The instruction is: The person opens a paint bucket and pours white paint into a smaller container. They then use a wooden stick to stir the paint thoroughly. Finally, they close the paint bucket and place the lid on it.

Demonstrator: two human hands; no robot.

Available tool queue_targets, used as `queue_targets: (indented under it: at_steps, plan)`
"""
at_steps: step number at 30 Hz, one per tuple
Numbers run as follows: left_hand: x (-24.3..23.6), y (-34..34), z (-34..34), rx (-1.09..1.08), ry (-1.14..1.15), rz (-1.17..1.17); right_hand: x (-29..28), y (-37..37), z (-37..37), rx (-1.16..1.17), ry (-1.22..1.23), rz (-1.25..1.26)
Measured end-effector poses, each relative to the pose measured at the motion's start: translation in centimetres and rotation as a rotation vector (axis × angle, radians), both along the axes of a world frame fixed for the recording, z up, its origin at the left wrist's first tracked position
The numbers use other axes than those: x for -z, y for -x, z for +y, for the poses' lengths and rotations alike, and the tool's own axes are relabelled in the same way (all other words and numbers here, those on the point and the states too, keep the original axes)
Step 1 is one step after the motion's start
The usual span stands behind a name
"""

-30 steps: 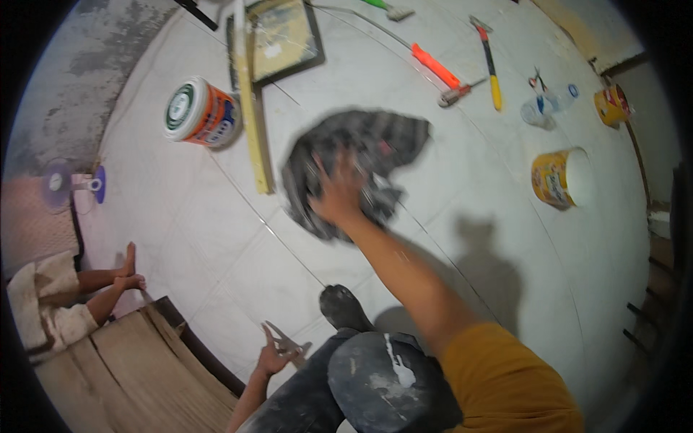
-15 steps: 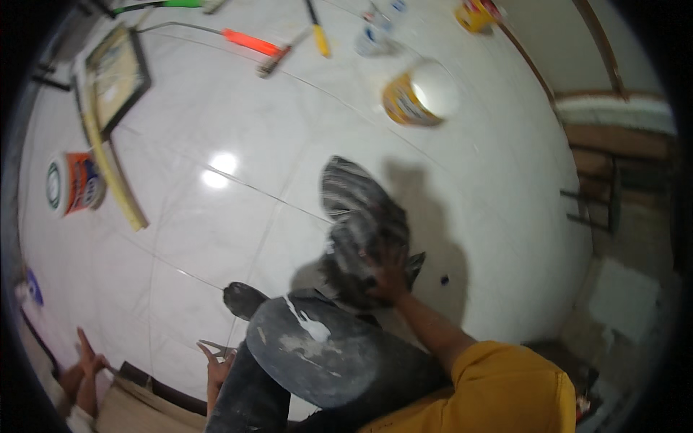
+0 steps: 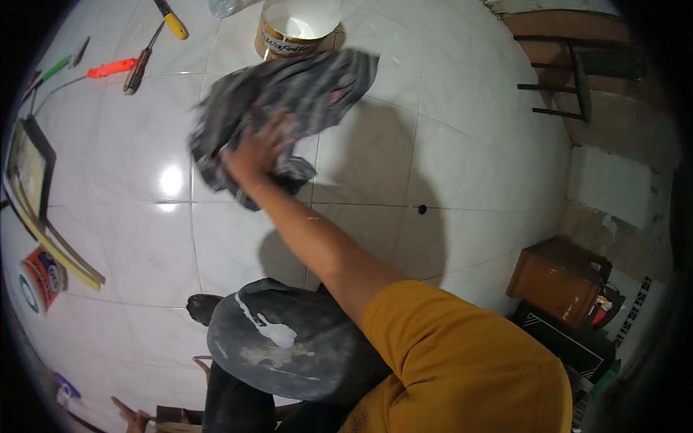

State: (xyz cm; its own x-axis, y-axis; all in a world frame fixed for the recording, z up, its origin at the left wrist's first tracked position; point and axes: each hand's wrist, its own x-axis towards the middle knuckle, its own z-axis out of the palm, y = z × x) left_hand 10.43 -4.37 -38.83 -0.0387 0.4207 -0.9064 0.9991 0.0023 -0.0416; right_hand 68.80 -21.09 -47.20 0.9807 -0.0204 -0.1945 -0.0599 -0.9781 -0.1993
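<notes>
1. Well to the left of the white tub (image 3: 278, 45), we see an orange-labelled bucket (image 3: 45, 273) beside a yellow bar (image 3: 76, 264).
2. Left of the tub and nearer us, only a sliver of the left hand (image 3: 205, 366) shows; we cannot tell its state.
3. On our side of the tub, the right hand (image 3: 258, 149), fingers spread (slightly blurred), presses the grey striped cloth (image 3: 299, 86) on the tiles (image 3: 372, 234).
4. Right of the tub, we find a small dark-blue cap (image 3: 422, 209).
</notes>
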Motion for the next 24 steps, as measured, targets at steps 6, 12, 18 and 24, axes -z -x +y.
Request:
queue_targets:
  at_steps: [6,12,18,24]
  plan:
    - [0.4,-0.4,-0.3,-0.075,0.001,-0.038,-1.8,10.8,-9.2,-0.848,-0.31,0.172]
    - [0.0,0.7,-1.1,-0.181,-0.044,-0.067,-4.6,6.8,-28.2,-0.691,0.429,0.426]
    - [0.5,0.5,-1.9,-0.213,0.022,-0.134,0.9,-9.3,-29.5,0.108,0.174,0.242]
    - [-1.4,3.9,-1.1,-0.342,0.043,-0.261,-5.3,-25.5,-16.0,0.479,0.027,-0.241]
